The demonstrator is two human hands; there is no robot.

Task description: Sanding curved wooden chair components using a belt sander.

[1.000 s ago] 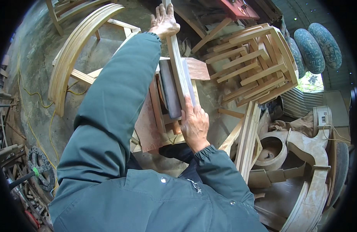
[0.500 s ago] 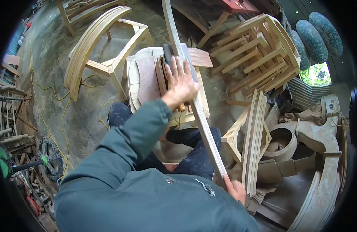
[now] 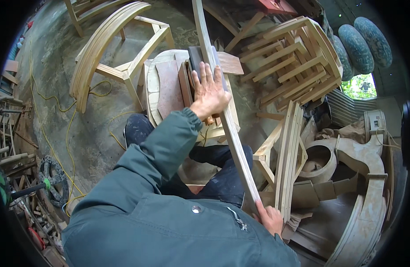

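Observation:
A long, slightly curved wooden strip [image 3: 238, 153] runs from the top of the view down toward my right side. My left hand [image 3: 210, 94] lies flat on it with fingers stretched out, pressing from above. Near the strip's lower end, my right hand [image 3: 270, 220] is closed around the wood. Beneath the strip, by my left fingertips, a dark grey flat-topped block [image 3: 195, 58] shows in part; my hand and the strip hide the rest. The block sits on a low wooden stand [image 3: 152, 91] between my knees, with a reddish-brown board [image 3: 168, 91] beside it.
A curved wooden frame [image 3: 138, 58] stands at the far left, near a yellow cord [image 3: 41, 129] on the floor. Stacked wooden frames [image 3: 298, 58] stand at the far right. Close to my right hand lean several strips [image 3: 286, 164], beside pale curved moulded pieces [image 3: 367, 164].
The strip's far part and my left hand have shifted slightly to the right. My right hand keeps hold of the lower end. The whole view has moved a little.

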